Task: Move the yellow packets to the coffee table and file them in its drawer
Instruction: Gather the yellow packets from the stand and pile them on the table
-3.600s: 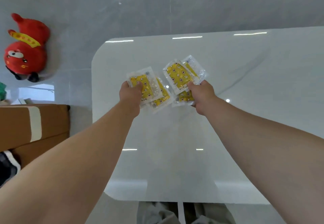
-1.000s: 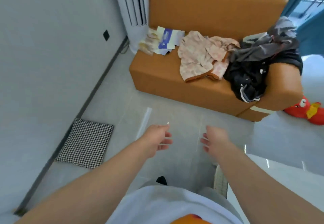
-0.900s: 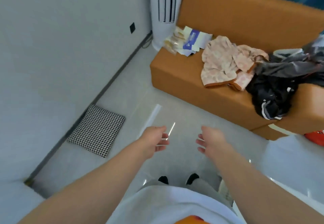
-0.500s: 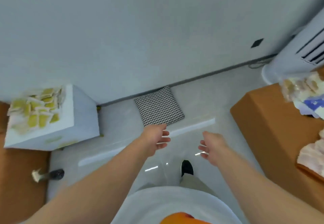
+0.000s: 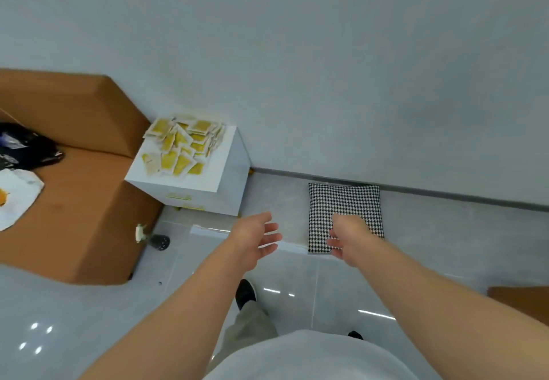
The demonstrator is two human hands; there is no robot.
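Head view, the only one.

- Yellow packets [image 5: 182, 148]: a loose heap, many overlapping, on top of a small white box-shaped desk [image 5: 233, 180] in the corner. The desk stands against the wall, beside an orange sofa [image 5: 77, 201]. A few packets overhang the far edge. None has been lifted.
- Left hand [image 5: 256, 238]: empty, fingers spread and relaxed, held out in the air over the floor [image 5: 445, 246], short of the desk.
- Right hand [image 5: 348, 235]: empty, fingers loosely curled around nothing, seen in front of a black-and-white check cushion [image 5: 346, 201] that lies on the floor by the wall.
- Coffee table and its drawer: not in view.

Handling, as a judgement:
- The packets look like flat sealed sachets with pale film borders, so light, thin, limp and probably slick against one another.
- A stack is likely to fan out and shed from the bottom if squeezed only at one edge.
- Best hold: gather a modest bunch, square it up roughly, thumb on top and fingers underneath across the middle.
- The overhanging packets give an edge to get fingers under.
- The heap looks too big for one trip, so several handfuls, one bunch in each hand.
- Breakage seems unlikely. The main risk is dropping strays on the glossy floor while carrying them.
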